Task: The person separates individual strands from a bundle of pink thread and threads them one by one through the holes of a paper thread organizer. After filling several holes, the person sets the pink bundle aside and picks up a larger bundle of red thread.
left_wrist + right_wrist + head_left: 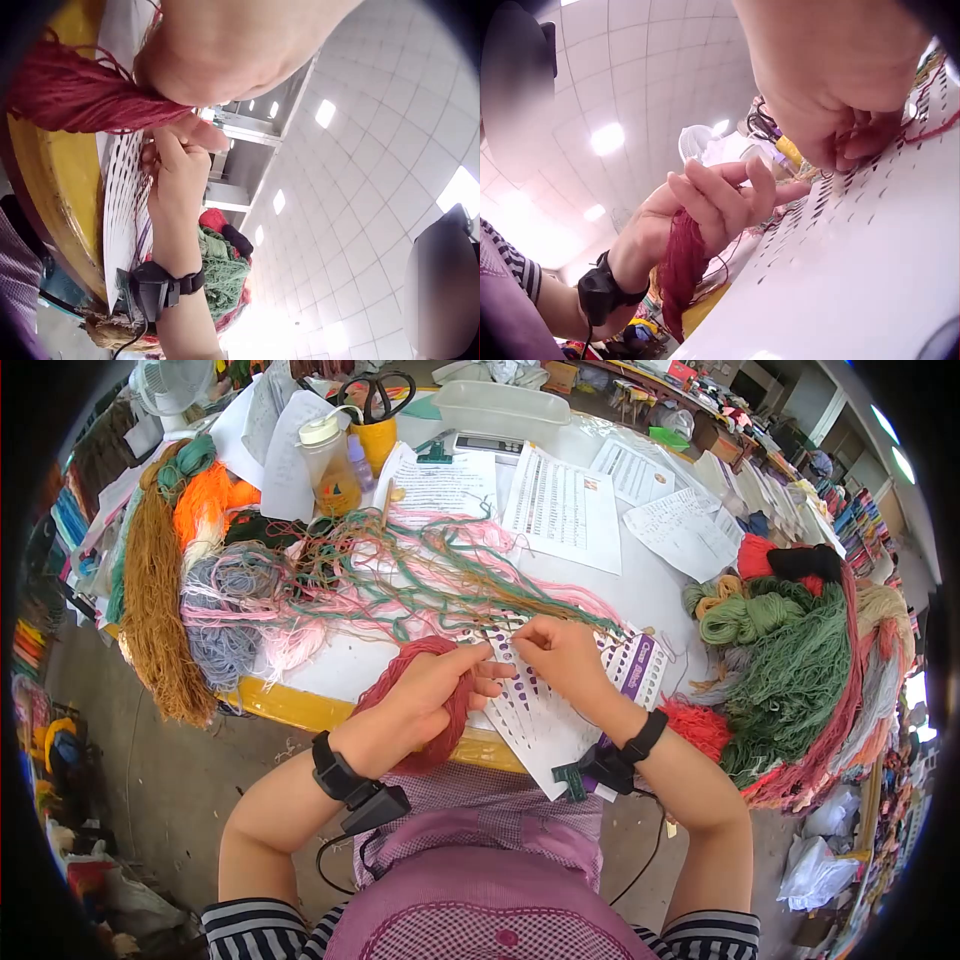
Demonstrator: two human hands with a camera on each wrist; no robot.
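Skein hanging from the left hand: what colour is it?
The skein is deep red, clearest in the left wrist view.

In the head view, the left hand (425, 685) hides the middle of the red yarn (440, 745); writing on the papers (565, 510) is too small to read. The fan (178, 382) is cut off at upper left. In the right wrist view, the right hand (840, 67), cut off by the top edge, partly hides the thread (932, 133) it pinches.

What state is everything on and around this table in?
red skein: loose, hanging
left hand: holding red skein
right hand: pinching red thread
punched card: lying down, partly threaded
clear jar: lid on
scissors: handles up, blades hidden
tub: lidless
fan: on or off unclear
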